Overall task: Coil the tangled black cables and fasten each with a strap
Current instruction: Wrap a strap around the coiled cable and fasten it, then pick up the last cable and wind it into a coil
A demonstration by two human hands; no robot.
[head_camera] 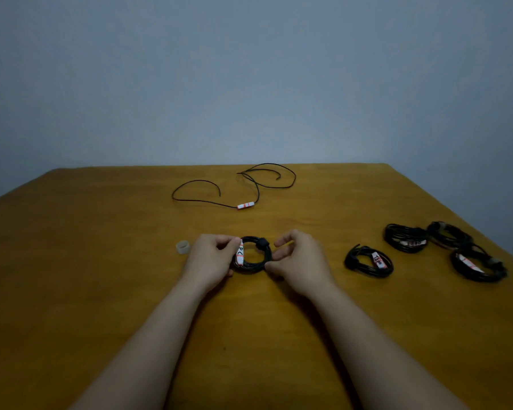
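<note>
On my screen the table (pixel 101 261) reads as mustard-brown wood with a faint darker grain. The wall (pixel 249 69) is a flat grey-blue. The loose cable (pixel 202 200) at the far side is black, and its tag (pixel 245 205) is white with orange-red bands. The middle coil (pixel 253 266) on the near side is black too, with a black strap (pixel 261 243) and a white label (pixel 240 253) bearing dark letters and thin red lines. Left of it I see a milky, half-clear tape ring (pixel 183 247). The right coils (pixel 367 266) are all black. Their white slips (pixel 378 259) show dark scribbles and touches of orange.
</note>
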